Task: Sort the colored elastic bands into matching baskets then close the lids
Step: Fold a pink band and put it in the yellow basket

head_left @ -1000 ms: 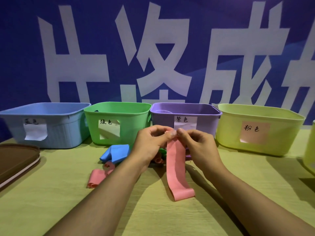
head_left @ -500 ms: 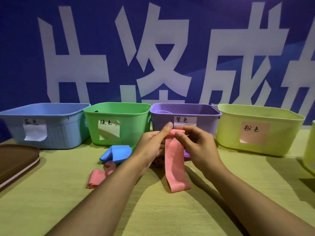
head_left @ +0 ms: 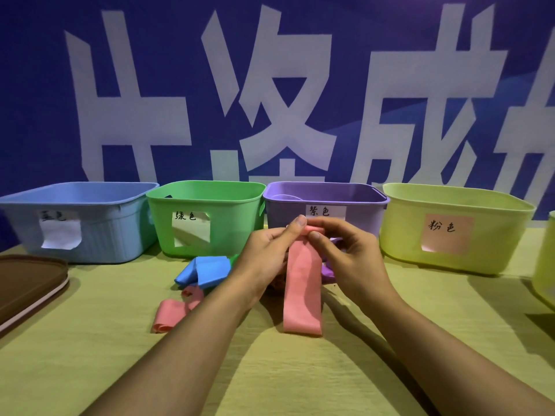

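From the head view, I have a pink band [head_left: 302,283] pinched at its top edge between my left hand [head_left: 264,259] and my right hand [head_left: 354,262], both grips clamped on it at the centre of the frame; the band hangs down with its lower end resting on the bench [head_left: 90,370]. I judge the step in hand to be rolling or folding this band before dropping it in. The next move calls for carrying it right to the yellow-green basket [head_left: 456,226], whose pink label marks it for pink, and letting go over the open rim.

Across the middle of the frame, left to right, stand the blue basket [head_left: 90,223], the green basket [head_left: 204,217], the purple basket [head_left: 354,205] and the yellow-green one, all without lids. From this low angle I cannot tell what lies inside any of them. Left of centre on the bench lie a blue band [head_left: 207,270] and another pink band [head_left: 171,313]; a purple band [head_left: 327,270] peeks out behind my right hand. A brown lid [head_left: 27,286] sits at the left edge.
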`<state>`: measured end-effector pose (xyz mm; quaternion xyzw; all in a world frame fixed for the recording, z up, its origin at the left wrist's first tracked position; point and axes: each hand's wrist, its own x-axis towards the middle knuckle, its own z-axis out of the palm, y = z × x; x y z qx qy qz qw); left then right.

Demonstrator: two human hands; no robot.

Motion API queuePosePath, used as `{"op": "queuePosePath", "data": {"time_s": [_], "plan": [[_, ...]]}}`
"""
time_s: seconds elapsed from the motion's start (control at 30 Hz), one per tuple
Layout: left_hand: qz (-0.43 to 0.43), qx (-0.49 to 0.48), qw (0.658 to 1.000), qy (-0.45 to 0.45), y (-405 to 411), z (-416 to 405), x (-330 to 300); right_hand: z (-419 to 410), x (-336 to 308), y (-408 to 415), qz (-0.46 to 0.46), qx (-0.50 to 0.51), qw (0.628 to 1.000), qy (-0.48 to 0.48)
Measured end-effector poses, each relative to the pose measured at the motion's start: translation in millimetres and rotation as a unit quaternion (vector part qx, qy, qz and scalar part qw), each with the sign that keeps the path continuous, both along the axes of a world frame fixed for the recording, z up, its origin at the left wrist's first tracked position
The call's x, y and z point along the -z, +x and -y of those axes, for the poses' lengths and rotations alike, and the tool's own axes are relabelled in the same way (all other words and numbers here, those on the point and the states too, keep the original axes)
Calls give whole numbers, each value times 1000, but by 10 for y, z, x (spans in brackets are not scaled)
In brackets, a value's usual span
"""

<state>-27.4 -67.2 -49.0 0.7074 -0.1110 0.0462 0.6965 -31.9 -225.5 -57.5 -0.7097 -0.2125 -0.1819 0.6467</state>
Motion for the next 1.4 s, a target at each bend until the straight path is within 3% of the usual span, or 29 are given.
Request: {"op": "queuePosePath", "data": {"time_s": [0.37, 0.53, 0.77, 0.93, 1.4], "plan": [[19, -13, 1000, -18, 6, -24, 10, 2, -7, -3, -25, -2, 1000, 17], [40, 29, 998, -26, -5, 2, -2, -59, -51, -98, -92, 33, 994, 57], [66, 49, 996, -23, -52, 32, -10, -38, -96, -105, -136, 76, 988, -8], [98, 36, 994, 1, -51, 27, -29, -58, -91, -123, -130, 54, 988, 56], [94, 47, 994, -15, -35, -22, -8, -8, -69, -43, -102, 25, 994, 28]]}}
